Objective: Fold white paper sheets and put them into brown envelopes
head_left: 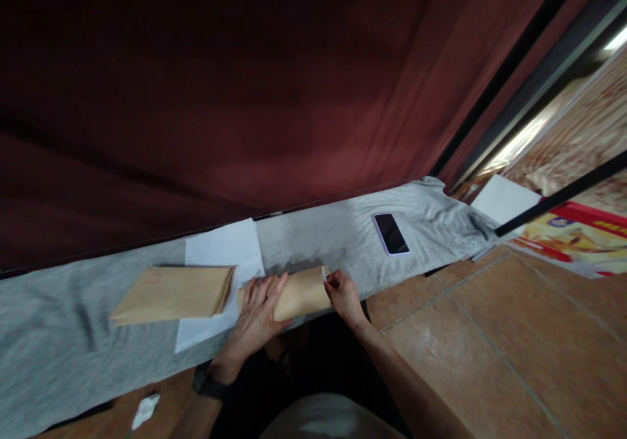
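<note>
A brown paper envelope [302,293] lies across the front of the grey cloth-covered surface, right before my body. My left hand [259,308] rests flat on its left part, fingers spread and pressing it down. At the envelope's right end my right hand [340,292] is closed, thumb and fingers pinching the edge. A small white bit [324,274] shows there beside the fingertips; whether it is paper inside or a strip, I cannot tell. To the left of my left hand sits a stack of brown envelopes [176,293], partly over white paper sheets [223,246].
A phone [390,234] lies on the grey cloth [323,230] to the right. Behind the surface hangs a dark red curtain [274,112]. A dark metal bar [563,194] and a red-yellow box [578,233] stand at the right. Crumpled white tissue [145,411] is on the tiled floor.
</note>
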Motion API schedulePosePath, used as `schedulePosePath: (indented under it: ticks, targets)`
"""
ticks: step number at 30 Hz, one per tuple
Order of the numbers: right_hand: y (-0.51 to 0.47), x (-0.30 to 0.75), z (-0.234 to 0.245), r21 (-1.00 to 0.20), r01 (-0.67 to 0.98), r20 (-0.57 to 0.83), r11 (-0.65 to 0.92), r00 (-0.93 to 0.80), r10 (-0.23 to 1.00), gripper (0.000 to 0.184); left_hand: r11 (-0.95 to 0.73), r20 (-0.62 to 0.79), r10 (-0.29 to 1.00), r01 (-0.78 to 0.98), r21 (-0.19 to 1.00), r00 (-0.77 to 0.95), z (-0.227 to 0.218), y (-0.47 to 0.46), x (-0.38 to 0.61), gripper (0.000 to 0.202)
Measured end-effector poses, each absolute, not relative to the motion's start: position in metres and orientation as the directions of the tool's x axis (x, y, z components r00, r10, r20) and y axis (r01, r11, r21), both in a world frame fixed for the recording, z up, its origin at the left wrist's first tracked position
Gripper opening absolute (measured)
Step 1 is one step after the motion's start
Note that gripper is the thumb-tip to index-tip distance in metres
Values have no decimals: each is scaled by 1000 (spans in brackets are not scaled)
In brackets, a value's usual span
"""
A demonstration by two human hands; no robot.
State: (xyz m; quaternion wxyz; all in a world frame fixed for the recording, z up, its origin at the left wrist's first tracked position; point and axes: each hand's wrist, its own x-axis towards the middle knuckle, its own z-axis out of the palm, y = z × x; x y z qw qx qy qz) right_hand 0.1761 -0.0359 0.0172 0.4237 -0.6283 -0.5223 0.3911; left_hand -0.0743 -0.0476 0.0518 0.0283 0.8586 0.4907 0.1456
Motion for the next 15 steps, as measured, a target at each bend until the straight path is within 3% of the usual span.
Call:
schedulePosePath:
  ticks: [7,11,15]
  targets:
    - [-31,180,15,-959,268,-44,-95,190,981,11,-542,236,833,825,163,501,60,-43,-70,101]
    - [-27,181,11,-982,149,-89,-119,198,976,42,-549,226,830,821,160,510,62,-40,-69,103]
    - [-26,181,5,-979,-7,-201,-201,91,975,25,-555,220,826,816,162,518,62,-38,-70,101]
